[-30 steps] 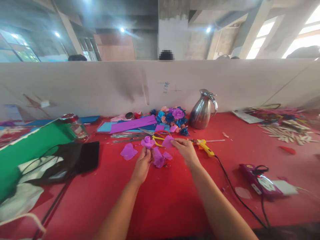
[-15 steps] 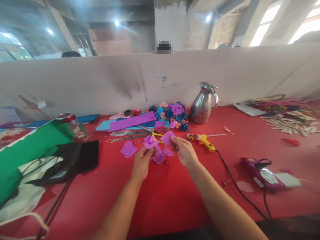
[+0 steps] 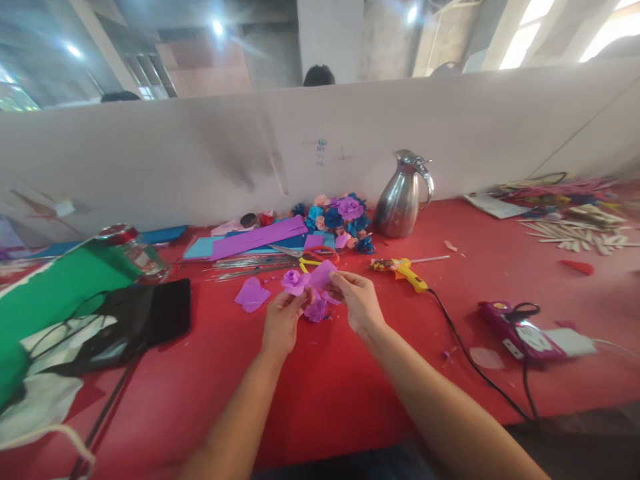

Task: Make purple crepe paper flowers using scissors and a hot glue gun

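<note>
Right fingers [image 3: 346, 283], pinching a purple petal [image 3: 321, 273], have moved closer to the purple flower [image 3: 294, 282] held in the left fingers [image 3: 298, 303].

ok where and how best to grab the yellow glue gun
Likely best by the yellow handle of the glue gun, coming from the near right: it lies on the table, handle angled that way, other end pointing left. Avoid the cord at the handle's end. The right hand holds a purple petal, so free that hand first.
</note>
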Tool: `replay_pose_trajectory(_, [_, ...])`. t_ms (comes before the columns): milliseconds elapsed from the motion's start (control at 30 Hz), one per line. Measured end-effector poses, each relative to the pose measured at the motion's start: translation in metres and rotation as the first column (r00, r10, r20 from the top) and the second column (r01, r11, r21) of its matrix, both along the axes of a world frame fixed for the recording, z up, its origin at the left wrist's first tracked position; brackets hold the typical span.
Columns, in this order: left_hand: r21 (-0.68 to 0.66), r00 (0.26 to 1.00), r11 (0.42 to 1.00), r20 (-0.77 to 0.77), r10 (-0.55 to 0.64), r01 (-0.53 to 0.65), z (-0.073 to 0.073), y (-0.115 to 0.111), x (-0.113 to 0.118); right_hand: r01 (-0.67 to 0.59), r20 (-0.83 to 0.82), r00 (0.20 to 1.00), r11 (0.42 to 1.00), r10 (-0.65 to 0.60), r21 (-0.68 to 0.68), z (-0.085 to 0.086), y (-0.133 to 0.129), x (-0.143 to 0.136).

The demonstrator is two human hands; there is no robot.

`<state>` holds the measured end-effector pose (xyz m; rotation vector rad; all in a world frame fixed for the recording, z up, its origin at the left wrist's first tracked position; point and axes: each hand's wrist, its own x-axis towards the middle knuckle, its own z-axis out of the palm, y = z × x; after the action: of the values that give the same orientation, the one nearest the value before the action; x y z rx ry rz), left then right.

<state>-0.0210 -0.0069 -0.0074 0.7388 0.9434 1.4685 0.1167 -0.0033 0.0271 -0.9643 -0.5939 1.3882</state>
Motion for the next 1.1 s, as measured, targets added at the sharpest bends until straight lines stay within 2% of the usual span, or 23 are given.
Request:
replay_pose_trajectory(267, [0.004,0.999,1.000,0.053,-0.014,0.014,0.0033,-0.0016,0.0043,0.006,-0.020,1.000,1.000,-0.006,0.027,0.0008,-0.0024,-0.0056])
replay_pose_trajectory(567, [0.056,1.000,0.998,0.010,-0.017,0.016,0.0003,0.0021,0.0075,-0.032,-0.018,0.999,0.996,0.033,0.078,0.0056,-0.0082,-0.0086])
replay_pose_trajectory(800, [0.034,0.999,0.999,0.036,-0.022,0.021,0.0082,0.0004,0.0101,0.002,0.012,1.000,0.998,-0.003,0.068,0.0028,-0.0063,-0.0078])
replay_pose_trajectory(1100, [-0.044,0.993,0.996,0.094,-0.070,0.075,0.0045,0.0025,0.0072,-0.016,-0.006,1.000,0.996,0.017,0.086,0.0017,-0.0048,-0.0093])
